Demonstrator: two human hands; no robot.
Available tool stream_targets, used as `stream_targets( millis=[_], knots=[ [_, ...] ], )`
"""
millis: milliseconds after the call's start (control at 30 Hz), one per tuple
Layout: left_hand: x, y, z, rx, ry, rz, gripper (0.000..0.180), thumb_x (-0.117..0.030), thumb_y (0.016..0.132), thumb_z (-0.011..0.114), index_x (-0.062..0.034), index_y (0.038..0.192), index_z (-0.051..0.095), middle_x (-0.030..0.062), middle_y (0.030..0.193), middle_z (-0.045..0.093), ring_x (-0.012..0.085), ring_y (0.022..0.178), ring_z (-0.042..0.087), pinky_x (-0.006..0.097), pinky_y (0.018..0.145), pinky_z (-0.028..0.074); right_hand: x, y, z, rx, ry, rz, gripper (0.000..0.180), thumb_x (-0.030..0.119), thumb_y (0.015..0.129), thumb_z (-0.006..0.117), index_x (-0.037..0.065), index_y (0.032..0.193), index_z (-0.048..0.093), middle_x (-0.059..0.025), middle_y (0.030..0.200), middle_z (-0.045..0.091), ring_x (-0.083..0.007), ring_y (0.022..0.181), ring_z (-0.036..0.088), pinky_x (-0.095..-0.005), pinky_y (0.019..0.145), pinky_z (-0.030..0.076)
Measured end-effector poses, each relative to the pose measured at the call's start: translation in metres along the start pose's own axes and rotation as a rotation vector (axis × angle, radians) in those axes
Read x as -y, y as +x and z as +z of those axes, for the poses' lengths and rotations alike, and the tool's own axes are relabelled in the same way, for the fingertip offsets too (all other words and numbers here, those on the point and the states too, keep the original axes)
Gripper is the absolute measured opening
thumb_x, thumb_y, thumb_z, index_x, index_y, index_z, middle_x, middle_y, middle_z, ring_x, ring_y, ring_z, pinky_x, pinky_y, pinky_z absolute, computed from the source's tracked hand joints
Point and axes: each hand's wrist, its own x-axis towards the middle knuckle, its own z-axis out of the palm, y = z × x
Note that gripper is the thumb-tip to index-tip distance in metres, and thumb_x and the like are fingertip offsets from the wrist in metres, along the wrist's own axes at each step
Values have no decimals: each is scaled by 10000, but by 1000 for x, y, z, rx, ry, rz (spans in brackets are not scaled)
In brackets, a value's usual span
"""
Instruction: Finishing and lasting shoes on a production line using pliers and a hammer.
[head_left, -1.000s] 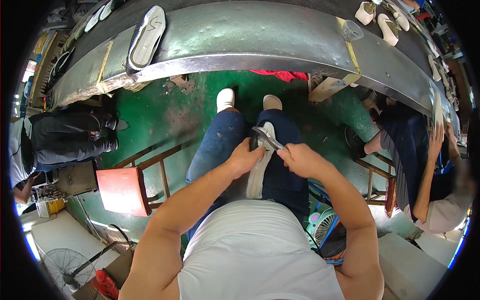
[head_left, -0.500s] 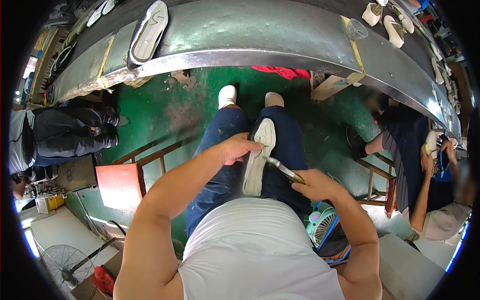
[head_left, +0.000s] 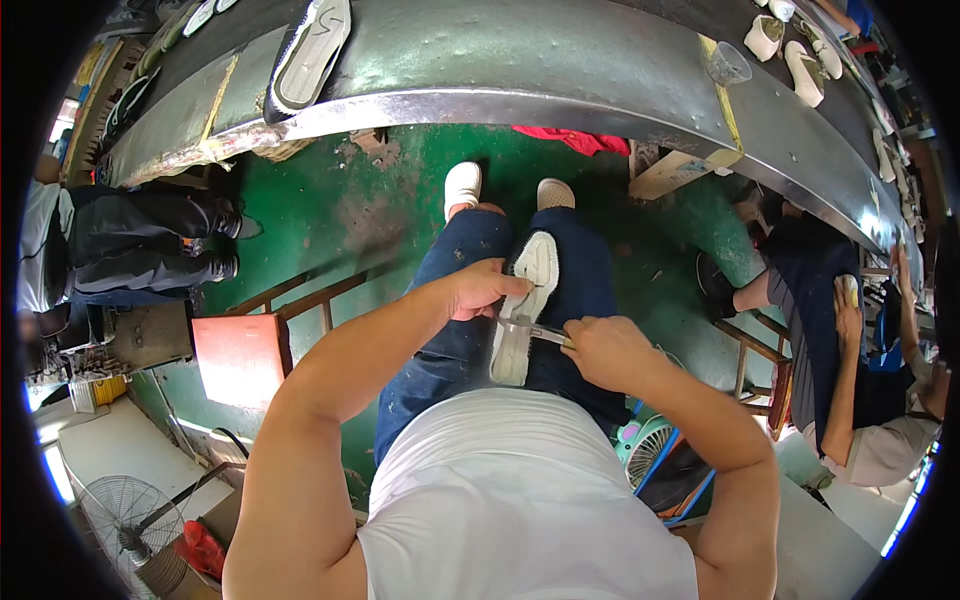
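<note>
A shoe [head_left: 511,352] lies bottom up along my thighs, its pale underside facing me and a dark edge showing at the toe. My left hand [head_left: 480,290] grips its left side near the middle, with the thumb over the edge. In my right hand [head_left: 607,352] is a slim silver metal tool [head_left: 547,333]; the fingers wrap its handle and hide most of it. The tool crosses the shoe's middle just below my left thumb, its thin end near the left edge. Whether that end touches the shoe I cannot tell.
A metal-topped bench [head_left: 520,60] runs across in front, with another shoe [head_left: 312,60] and a clear plastic cup [head_left: 728,64] on it. An orange-topped stool [head_left: 240,358] stands left, a small green fan [head_left: 648,440] by my right hip. People sit on both sides.
My right hand has turned and risen slightly, bringing the tool further left across the shoe and flatter. The left hand keeps its hold. The view has shifted slightly.
</note>
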Motion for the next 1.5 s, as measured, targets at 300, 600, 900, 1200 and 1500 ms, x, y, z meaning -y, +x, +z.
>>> stream_targets(
  millis=[300, 600, 900, 1200, 1500],
  knots=[
    [22, 3, 4, -4, 191, 187, 567, -186, 941, 684, -100, 1436, 422, 21, 1241, 599, 147, 1146, 538, 352, 956, 454, -11, -28, 46, 56, 540, 263, 266, 283, 911, 653, 24, 969, 677, -212, 885, 694, -405, 853, 670, -484, 757, 521],
    [55, -3, 36, -116, 17, 387, 787, -105, 962, 637, -100, 1577, 145, 88, 1424, 462, 168, 1312, 420, 325, 1125, 321, 3, -50, 72, -267, 199, 152, 191, 193, 937, 605, 3, 953, 617, -211, 894, 689, -383, 868, 676, -461, 747, 541],
    [66, -28, 48, -134, 288, 380, 1015, -88, 940, 613, -167, 1579, -172, 205, 1532, 353, 254, 1375, 410, 322, 1140, 318, -12, -58, 78, -122, 220, 32, 233, 115, 877, 596, -5, 1075, 620, -173, 896, 656, -353, 802, 677, -439, 719, 548],
    [82, -14, 51, -221, 229, 490, 973, -21, 944, 562, -148, 1581, -163, 192, 1532, 355, 239, 1371, 409, 309, 1135, 319, -5, -57, 77, -134, 21, 16, 228, 81, 811, 598, -26, 1012, 586, -168, 926, 641, -305, 889, 673, -372, 726, 564],
    [78, -26, 44, -192, 337, 433, 1006, -81, 959, 576, -128, 1553, -234, 247, 1548, 306, 279, 1403, 381, 325, 1152, 300, 8, -65, 77, -73, -59, 3, 168, 65, 810, 602, -15, 957, 589, -183, 915, 660, -299, 870, 689, -370, 737, 570]
  ],
)
